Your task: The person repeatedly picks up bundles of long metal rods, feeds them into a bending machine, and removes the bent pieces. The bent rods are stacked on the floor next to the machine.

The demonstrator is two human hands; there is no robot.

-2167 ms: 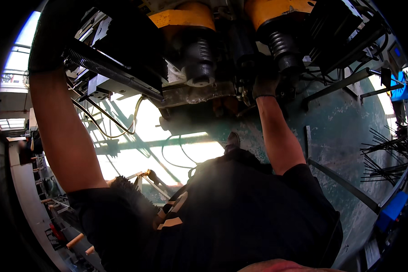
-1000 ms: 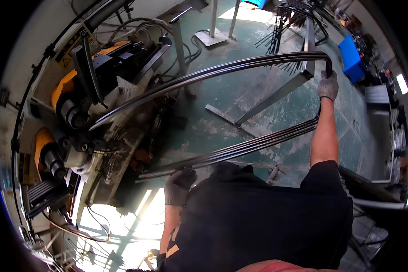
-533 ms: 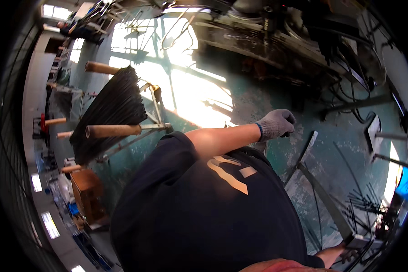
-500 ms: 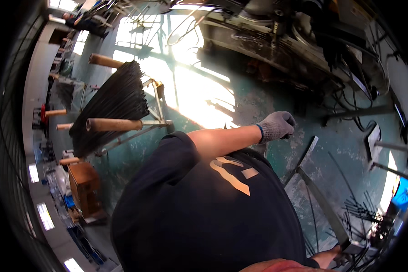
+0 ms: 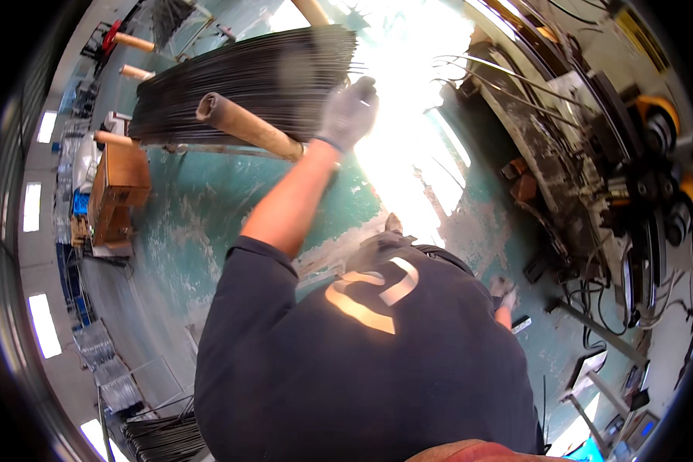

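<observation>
A large bundle of thin dark rods (image 5: 239, 85) lies on a stand with cardboard-covered tubes on its arms; one brown tube (image 5: 254, 129) points out at its near side. My left hand (image 5: 349, 114), in a grey glove with dark fingertips, is stretched out to the rods' right-hand ends. Motion smears its fingers, and whether it touches a rod I cannot make out. Low beside my body on the right is my gloved right hand (image 5: 504, 291), small in the view, its fingers partly hidden and nothing visible in it.
Along the right runs a long machine (image 5: 570, 162) with cables and hoses at its base. A brown wooden cabinet (image 5: 122, 189) stands at the left. More dark rods (image 5: 162, 439) lie at the lower left. Bright sunlight glares on the green floor (image 5: 208, 223).
My body has turned left toward the rod bundle. My left arm has swung from across my chest out to the rod ends. My right hand has left the metal frame at the lower right.
</observation>
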